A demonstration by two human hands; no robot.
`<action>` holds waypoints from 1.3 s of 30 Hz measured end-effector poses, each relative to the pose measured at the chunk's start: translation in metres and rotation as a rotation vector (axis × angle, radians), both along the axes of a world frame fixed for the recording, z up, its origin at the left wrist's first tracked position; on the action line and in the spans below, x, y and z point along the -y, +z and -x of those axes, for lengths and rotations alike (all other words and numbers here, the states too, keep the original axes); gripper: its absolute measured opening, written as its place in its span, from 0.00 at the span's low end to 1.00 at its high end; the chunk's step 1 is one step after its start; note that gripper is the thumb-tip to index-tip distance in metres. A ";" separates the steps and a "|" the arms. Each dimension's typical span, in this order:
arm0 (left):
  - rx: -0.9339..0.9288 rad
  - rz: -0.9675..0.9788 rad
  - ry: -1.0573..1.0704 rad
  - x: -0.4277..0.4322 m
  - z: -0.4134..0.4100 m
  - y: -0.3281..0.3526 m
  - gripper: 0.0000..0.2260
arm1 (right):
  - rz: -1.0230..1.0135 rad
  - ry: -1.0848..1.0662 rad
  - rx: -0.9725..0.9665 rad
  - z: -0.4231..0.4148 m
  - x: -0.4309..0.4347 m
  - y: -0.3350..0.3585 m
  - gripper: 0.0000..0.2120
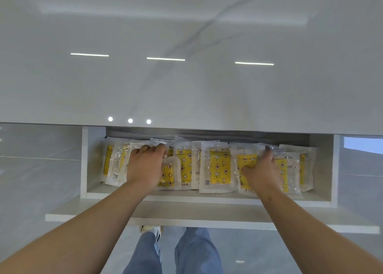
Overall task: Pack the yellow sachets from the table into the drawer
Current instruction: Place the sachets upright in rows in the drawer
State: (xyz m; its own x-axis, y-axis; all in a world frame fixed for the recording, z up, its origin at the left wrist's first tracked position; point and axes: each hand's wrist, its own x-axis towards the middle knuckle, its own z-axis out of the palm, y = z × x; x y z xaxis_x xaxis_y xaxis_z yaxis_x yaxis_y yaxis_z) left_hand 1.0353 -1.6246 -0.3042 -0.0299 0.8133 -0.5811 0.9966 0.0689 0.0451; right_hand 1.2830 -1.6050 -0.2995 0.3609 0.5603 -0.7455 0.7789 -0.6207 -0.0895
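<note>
The white drawer stands pulled open below the table's edge. Inside it, several yellow sachets in clear wrappers with star prints lie overlapping in a row from wall to wall. My left hand rests palm down on the sachets at the left, its fingers curled over their far edges. My right hand lies on the sachets at the right, fingers curled on the top edge of one sachet, thumb spread across it. Both hands cover parts of the packets beneath them.
The glossy white marble tabletop fills the upper half of the view, with ceiling lights mirrored in it. The drawer's left wall and right wall bound the row. Below the drawer front are blue trousers and a shoe on grey floor.
</note>
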 end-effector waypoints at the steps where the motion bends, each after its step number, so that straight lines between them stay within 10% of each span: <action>1: 0.006 -0.019 0.018 -0.002 -0.001 0.001 0.14 | 0.005 0.047 0.056 -0.001 -0.001 -0.001 0.40; 5: 0.213 0.042 0.272 -0.014 -0.005 0.009 0.15 | 0.065 0.214 0.127 -0.002 0.002 -0.002 0.47; 13: 0.533 0.189 1.029 -0.010 -0.009 0.002 0.14 | 0.111 0.312 0.077 0.001 -0.004 -0.002 0.27; 23: -0.051 0.244 0.422 0.003 0.003 0.001 0.23 | 0.011 0.684 -0.039 0.021 -0.016 -0.008 0.38; 29: 0.509 0.220 0.796 0.001 0.001 -0.013 0.26 | 0.032 0.709 -0.136 0.057 -0.029 -0.021 0.36; 36: -0.126 0.198 0.181 0.000 -0.009 0.002 0.30 | 0.015 0.808 -0.137 0.051 -0.026 -0.016 0.36; 39: -0.053 0.087 0.044 -0.009 -0.016 0.003 0.37 | 0.025 0.803 -0.111 0.050 -0.026 -0.015 0.39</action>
